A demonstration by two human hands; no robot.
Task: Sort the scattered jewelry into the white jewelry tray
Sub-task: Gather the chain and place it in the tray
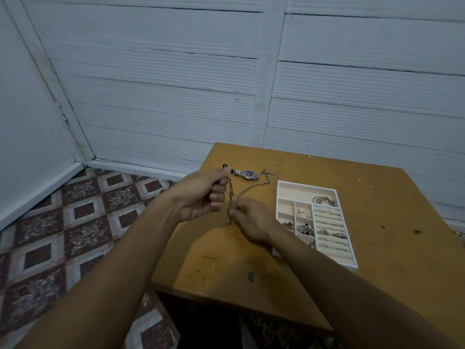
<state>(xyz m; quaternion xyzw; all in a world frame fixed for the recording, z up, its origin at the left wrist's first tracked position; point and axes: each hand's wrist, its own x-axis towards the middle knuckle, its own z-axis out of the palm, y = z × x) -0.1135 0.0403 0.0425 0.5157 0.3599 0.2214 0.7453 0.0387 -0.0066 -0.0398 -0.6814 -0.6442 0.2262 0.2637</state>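
In the middle of the frame, the left hand (201,195) curls around a chain (230,205); right hand (251,220) fingers pinch it lower, left of the tray (281,197).

Dim, bluish light; wide-angle edge distortion.

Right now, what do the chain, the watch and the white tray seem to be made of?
The chain, gripped by the left hand and pinched by the right hand: metal, dull yellowish links, possibly brass or plated. The watch: silvery metal case and bracelet, shiny, dark blue dial. The tray: white rigid walls, probably plastic or coated board; pale beige lining looks velvety.
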